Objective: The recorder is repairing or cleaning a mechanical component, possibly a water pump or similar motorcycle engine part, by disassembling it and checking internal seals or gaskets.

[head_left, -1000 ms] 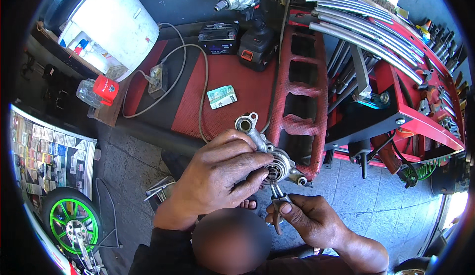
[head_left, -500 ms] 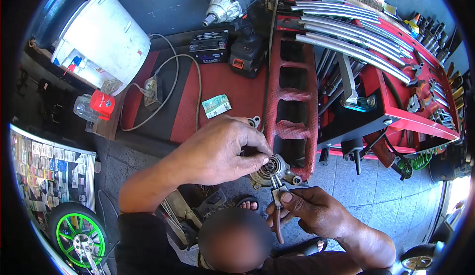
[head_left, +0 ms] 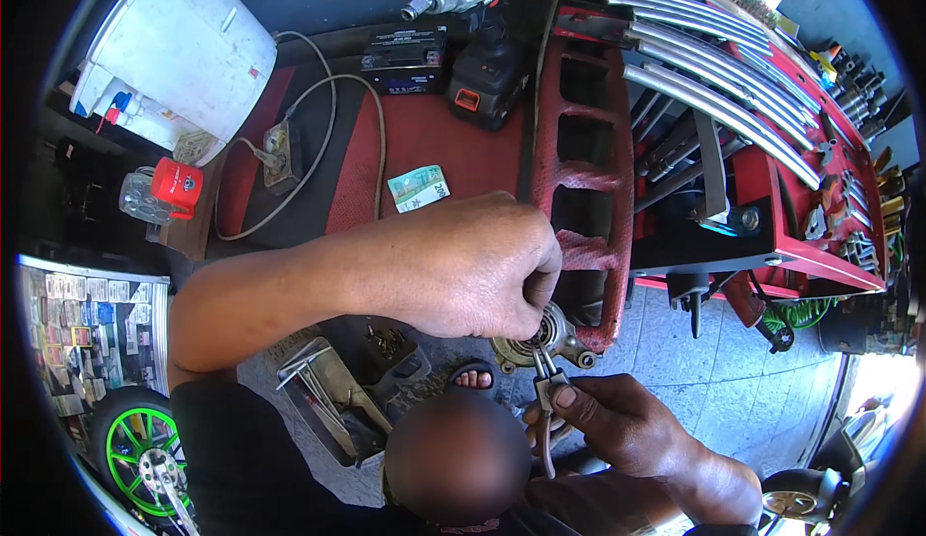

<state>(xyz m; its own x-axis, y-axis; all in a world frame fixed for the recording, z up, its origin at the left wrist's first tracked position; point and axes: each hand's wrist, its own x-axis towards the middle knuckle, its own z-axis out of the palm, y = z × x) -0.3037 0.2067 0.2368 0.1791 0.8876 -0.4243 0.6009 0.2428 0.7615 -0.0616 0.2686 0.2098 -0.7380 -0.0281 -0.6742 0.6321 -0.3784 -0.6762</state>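
My right hand is wrapped round the circlip pliers, their jaws pointing up into the round bearing of a metal housing. That housing stands at the lower end of the red frame. My left hand is closed above it, thumb and curled fingers pinched at the bearing's upper rim. Whatever the left fingertips hold, if anything, is hidden. The left forearm crosses in front of the red bench.
A banknote, a black battery and an impact wrench lie on the bench. Left are a white bucket and a red-lidded jar. A red tool cart stands right. Below, a tray of tools sits on the floor.
My left hand has turned over, its back now upward and its forearm farther across the view. The pliers stay at the bearing in my right hand. The view has shifted slightly.
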